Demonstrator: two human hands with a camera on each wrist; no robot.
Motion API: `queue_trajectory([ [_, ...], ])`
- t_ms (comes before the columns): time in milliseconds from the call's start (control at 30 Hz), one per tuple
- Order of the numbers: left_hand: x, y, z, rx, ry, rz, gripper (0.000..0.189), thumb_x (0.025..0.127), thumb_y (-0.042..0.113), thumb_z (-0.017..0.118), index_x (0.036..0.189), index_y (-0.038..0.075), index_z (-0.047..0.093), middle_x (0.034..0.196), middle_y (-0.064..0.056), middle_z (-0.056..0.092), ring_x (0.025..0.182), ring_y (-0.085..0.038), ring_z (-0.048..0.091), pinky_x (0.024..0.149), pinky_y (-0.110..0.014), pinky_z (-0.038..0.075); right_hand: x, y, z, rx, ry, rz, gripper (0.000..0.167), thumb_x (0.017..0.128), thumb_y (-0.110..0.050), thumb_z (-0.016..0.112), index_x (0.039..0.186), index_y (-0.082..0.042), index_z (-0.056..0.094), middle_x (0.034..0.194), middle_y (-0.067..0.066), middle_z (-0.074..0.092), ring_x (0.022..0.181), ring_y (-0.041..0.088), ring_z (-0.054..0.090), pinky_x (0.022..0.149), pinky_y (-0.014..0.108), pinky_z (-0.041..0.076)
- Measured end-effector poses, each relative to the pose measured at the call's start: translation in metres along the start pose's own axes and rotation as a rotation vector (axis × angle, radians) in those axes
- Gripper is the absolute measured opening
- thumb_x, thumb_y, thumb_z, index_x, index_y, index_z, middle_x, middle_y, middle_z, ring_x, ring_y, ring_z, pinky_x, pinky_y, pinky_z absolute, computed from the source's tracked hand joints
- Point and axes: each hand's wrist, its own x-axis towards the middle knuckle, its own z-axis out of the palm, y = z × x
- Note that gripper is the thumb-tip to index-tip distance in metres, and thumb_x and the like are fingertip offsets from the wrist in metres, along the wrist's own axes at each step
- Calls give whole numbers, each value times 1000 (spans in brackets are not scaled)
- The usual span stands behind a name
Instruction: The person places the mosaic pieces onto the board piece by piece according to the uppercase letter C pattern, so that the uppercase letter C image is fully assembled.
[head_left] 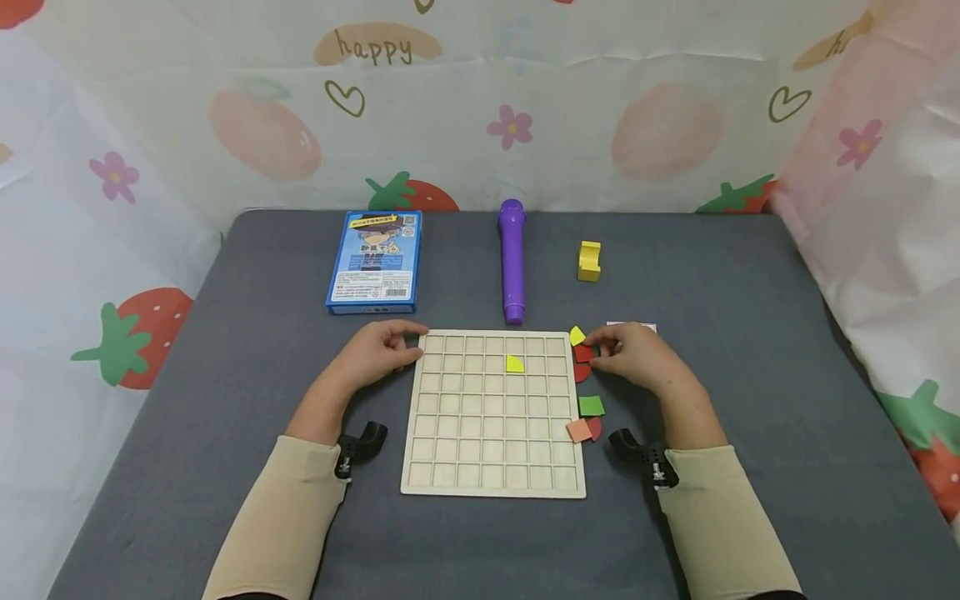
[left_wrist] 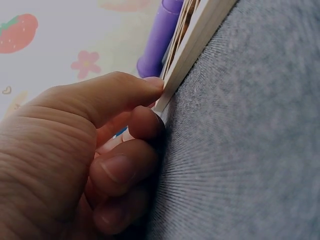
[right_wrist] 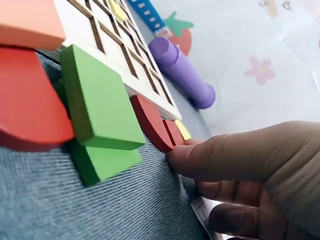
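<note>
A wooden grid board lies flat on the table. My left hand holds its far left corner, thumb on the side edge, other fingers curled. One yellow piece sits in a cell. Along the board's right edge, my right hand pinches a small red piece between thumb and forefinger; the fingers partly hide it. A rounded red piece lies beside it, with a yellow piece just beyond. Nearer me are stacked green pieces, an orange piece overlapping the board's edge and another red piece.
Behind the board lie a blue box, a purple microphone-shaped tube and a yellow block. A white card is partly hidden by the right hand. Grey cloth covers the table; a printed curtain hangs behind.
</note>
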Motion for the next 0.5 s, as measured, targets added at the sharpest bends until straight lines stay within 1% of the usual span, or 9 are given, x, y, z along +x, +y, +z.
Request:
queue_trajectory([
  [100, 1, 0, 0, -10, 2, -11, 39, 98, 20, 71, 135, 10, 67, 67, -6, 58, 55, -20, 49, 54, -31, 39, -1, 0, -2, -8, 3, -6, 26, 90, -6, 74, 114, 1, 73, 81, 5, 57, 66, 19, 50, 63, 34, 41],
  [167, 1, 0, 0, -14, 0, -14, 39, 97, 20, 72, 135, 9, 67, 66, -6, 58, 54, -20, 49, 52, -31, 38, -2, -1, -4, -14, 15, 6, 26, 90, -8, 74, 115, 0, 73, 82, 6, 58, 66, 19, 51, 62, 34, 41],
  [233, 1, 0, 0, -22, -3, -16, 39, 98, 19, 72, 135, 9, 67, 66, -6, 58, 53, -19, 48, 51, -31, 38, -4, -4, -6, -13, 29, 17, 27, 91, -10, 74, 117, -2, 73, 86, 6, 59, 67, 20, 51, 61, 34, 42],
  [300, 1, -1, 0, -31, -5, -19, 39, 98, 19, 72, 135, 9, 67, 66, -6, 58, 53, -19, 48, 50, -31, 37, -6, -8, -9, -4, 48, 11, 28, 92, -11, 73, 119, -2, 72, 91, 7, 60, 69, 21, 51, 61, 35, 43],
  [500, 2, -3, 0, -53, -8, -21, 38, 98, 18, 71, 135, 10, 67, 66, -7, 57, 52, -18, 46, 49, -30, 37, -13, -26, -14, 10, 109, -82, 27, 94, -12, 73, 120, -4, 72, 107, 12, 62, 78, 24, 52, 65, 38, 46],
])
